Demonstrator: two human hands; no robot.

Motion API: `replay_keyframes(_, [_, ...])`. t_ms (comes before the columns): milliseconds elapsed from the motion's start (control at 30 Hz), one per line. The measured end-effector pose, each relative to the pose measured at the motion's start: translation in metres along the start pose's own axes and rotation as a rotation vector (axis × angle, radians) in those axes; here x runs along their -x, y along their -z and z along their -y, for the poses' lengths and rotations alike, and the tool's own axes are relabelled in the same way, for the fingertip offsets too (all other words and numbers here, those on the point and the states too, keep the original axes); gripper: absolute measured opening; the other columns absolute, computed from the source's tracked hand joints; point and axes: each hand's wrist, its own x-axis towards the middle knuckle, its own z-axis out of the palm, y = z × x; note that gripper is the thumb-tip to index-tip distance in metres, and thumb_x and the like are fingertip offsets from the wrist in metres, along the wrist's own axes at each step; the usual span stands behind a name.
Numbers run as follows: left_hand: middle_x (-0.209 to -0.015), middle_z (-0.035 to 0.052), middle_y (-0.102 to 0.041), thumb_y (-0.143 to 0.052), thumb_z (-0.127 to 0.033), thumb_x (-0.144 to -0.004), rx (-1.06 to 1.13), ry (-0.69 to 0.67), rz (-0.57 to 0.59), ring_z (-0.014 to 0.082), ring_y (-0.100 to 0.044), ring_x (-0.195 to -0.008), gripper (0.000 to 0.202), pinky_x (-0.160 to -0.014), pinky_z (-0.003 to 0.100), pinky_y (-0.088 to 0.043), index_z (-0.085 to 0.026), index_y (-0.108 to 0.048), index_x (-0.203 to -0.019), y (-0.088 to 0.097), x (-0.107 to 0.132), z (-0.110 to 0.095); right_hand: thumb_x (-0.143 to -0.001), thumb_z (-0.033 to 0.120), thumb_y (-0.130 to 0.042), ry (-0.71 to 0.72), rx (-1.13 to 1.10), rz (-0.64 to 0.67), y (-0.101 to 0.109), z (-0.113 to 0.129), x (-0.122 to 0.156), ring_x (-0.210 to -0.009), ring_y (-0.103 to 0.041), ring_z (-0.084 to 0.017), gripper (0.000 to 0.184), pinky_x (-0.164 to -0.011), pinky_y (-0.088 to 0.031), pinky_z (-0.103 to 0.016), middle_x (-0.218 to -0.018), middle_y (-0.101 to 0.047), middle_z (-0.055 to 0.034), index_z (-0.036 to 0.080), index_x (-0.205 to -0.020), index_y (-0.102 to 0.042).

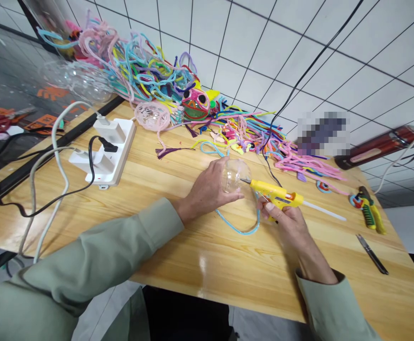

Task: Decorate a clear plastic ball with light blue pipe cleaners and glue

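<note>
My left hand (212,187) is closed around the side of a clear plastic ball (236,173), just above the wooden table. In my right hand (287,222) is a yellow hot glue gun (271,190), gripped by its handle. A white glue stick (324,210) juts from its rear. The dark nozzle points left at the ball; whether it touches the surface I cannot tell. A light blue pipe cleaner (240,232) loops below the ball, and part of it is hidden behind my hands.
Tangled pipe cleaners (150,71) heap along the tiled wall beside a decorated ball (195,102). A white power strip (116,151) with cables lies left. Pliers (370,213), a utility knife (372,254) and a dark red flask (381,147) are right. A black cord (292,90) hangs behind the glue gun.
</note>
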Motion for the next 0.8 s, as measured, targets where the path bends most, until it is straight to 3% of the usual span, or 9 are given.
replay_keyframes(167, [-0.154,0.0238,-0.055,-0.094,-0.049,-0.075,0.013,0.002,-0.005,0.04,-0.055,-0.146,0.106,-0.121,0.056,-0.049,-0.015,-0.034,-0.156,-0.0004,0.0001,0.0016,-0.086,0.068,-0.078,0.024,-0.007,0.022,0.0028,0.0032,0.0006,-0.071,-0.06,-0.02,0.044,-0.069,-0.051,-0.034,-0.08,-0.07,-0.0042,0.023,-0.089,-0.077])
replay_keyframes(433, [-0.154,0.0225,-0.055,-0.094,-0.048,-0.075,0.021,0.003,-0.002,0.0394,-0.054,-0.146,0.105,-0.122,0.057,-0.048,-0.018,-0.035,-0.156,-0.0007,0.0006,0.0014,-0.082,0.073,-0.079,-0.003,0.0,0.0,-0.0008,0.0033,0.0002,-0.08,-0.064,-0.022,0.051,-0.074,-0.053,-0.035,-0.084,-0.072,-0.0063,0.023,-0.076,-0.074])
replay_keyframes(567, [-0.154,0.0216,-0.055,-0.094,-0.047,-0.075,0.01,-0.012,-0.002,0.0392,-0.054,-0.146,0.104,-0.123,0.057,-0.047,-0.019,-0.035,-0.156,-0.0014,0.0007,0.0014,-0.08,0.073,-0.081,-0.039,0.0,0.022,-0.0049,0.0029,0.001,-0.076,-0.062,-0.021,0.051,-0.07,-0.052,-0.034,-0.084,-0.072,-0.005,0.023,-0.09,-0.078])
replay_keyframes(800, [-0.153,0.0232,-0.056,-0.094,-0.052,-0.074,0.015,0.013,0.005,0.0396,-0.055,-0.146,0.107,-0.121,0.056,-0.049,-0.016,-0.035,-0.155,-0.0001,0.0,0.001,-0.085,0.065,-0.081,0.025,-0.108,-0.004,-0.0008,0.007,0.0004,-0.064,-0.054,-0.017,0.043,-0.064,-0.047,-0.032,-0.083,-0.069,-0.0023,0.023,-0.092,-0.074])
